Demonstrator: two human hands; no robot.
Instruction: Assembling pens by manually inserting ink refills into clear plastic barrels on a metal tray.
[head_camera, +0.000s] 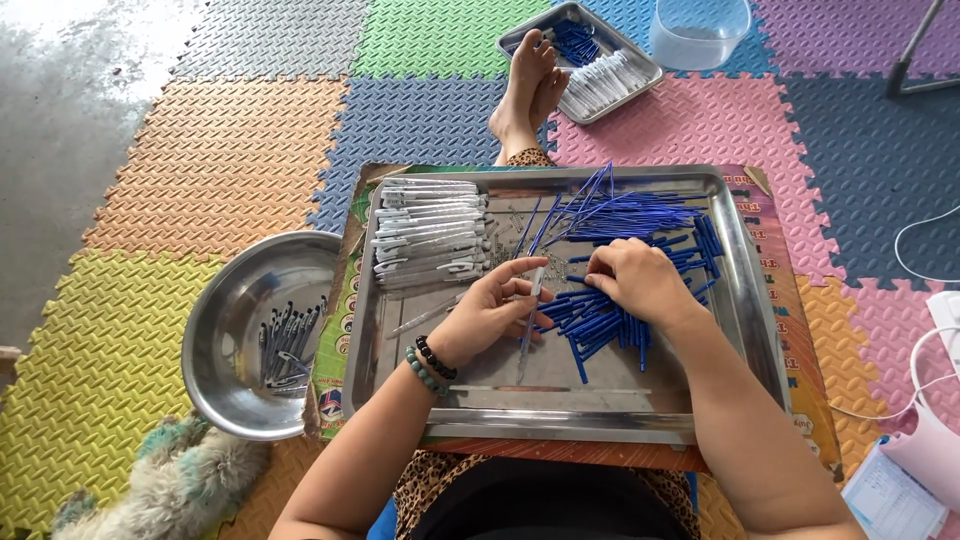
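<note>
You sit on the floor of a home used for piecework, not a factory bench: coloured foam mats (250, 170) cover part of a bare concrete floor (70, 110), and your bare feet (527, 85) stretch out ahead. A steel tray (745, 290) on your lap holds sorted pen parts; a second tray (640, 70) and a steel bowl (215, 330) sit on the mats. A fluffy pet (180, 485) lies beside you.

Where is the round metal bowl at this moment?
In the head view, the round metal bowl sits on the foam floor mat on the person's left, beside the big steel tray, with some dark pen parts inside.
</note>
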